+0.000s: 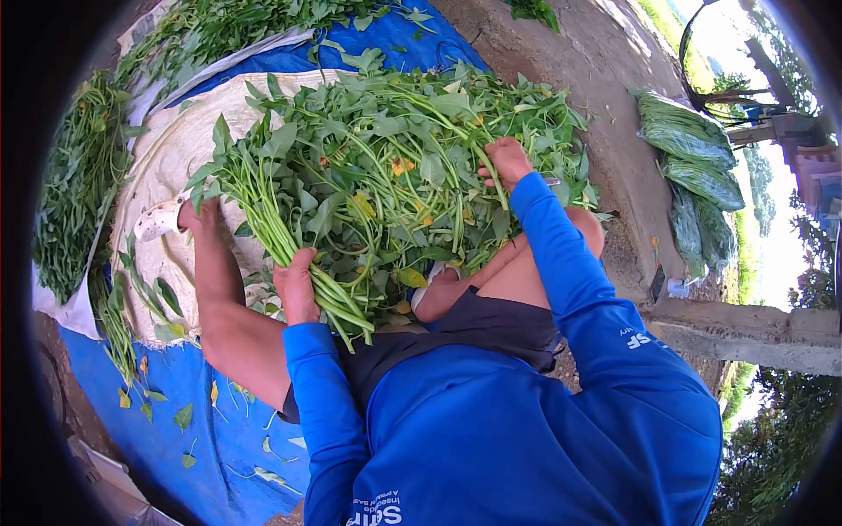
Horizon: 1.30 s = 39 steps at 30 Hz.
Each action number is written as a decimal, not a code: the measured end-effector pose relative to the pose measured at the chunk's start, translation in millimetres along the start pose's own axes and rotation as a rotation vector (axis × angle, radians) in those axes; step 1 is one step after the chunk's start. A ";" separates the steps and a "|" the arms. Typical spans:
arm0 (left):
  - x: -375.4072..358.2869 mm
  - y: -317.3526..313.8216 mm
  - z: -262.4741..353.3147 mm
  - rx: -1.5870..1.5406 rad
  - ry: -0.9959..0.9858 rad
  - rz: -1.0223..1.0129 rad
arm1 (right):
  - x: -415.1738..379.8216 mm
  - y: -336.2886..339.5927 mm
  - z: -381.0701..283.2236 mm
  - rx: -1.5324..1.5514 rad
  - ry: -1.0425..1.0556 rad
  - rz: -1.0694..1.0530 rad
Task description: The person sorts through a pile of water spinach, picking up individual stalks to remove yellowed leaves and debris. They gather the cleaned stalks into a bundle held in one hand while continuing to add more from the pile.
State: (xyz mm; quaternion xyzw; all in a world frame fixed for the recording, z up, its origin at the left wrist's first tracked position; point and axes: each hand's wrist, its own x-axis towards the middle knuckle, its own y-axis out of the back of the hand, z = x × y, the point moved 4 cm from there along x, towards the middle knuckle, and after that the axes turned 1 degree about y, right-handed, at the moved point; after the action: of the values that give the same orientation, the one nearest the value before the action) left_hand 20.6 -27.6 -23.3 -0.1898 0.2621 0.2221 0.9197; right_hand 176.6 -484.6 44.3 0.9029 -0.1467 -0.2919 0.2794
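My left hand (298, 285) is closed round a bunch of water spinach (267, 206), its cut stem ends sticking out below the fist and its leaves pointing up and away. My right hand (507, 165) pinches a long water spinach stem (493, 172) at the right side of the heap. Between and beyond both hands spreads a loose heap of water spinach (377, 167), its stems tangled and a few leaves yellow. A small pale, shiny piece (551, 181) shows beside my right wrist; I cannot make out what it is.
The heap lies on a beige woven sheet (158, 197) over a blue tarp (114, 377). More greens are piled at the left (79, 193) and the far left back (219, 35). Plastic bags of greens (688, 145) lie on the ground at right, near a concrete beam (745, 337).
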 end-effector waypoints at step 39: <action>-3.5 -18.3 1.7 -0.068 -0.016 -0.067 | -153.4 20.4 -108.6 0.357 0.630 -0.291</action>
State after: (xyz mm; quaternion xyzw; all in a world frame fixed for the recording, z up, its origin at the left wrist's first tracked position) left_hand 27.9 -43.0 -15.7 -0.2279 0.2404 0.2016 0.9218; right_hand 120.0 -389.9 197.8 0.9941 0.0274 -0.0066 0.1047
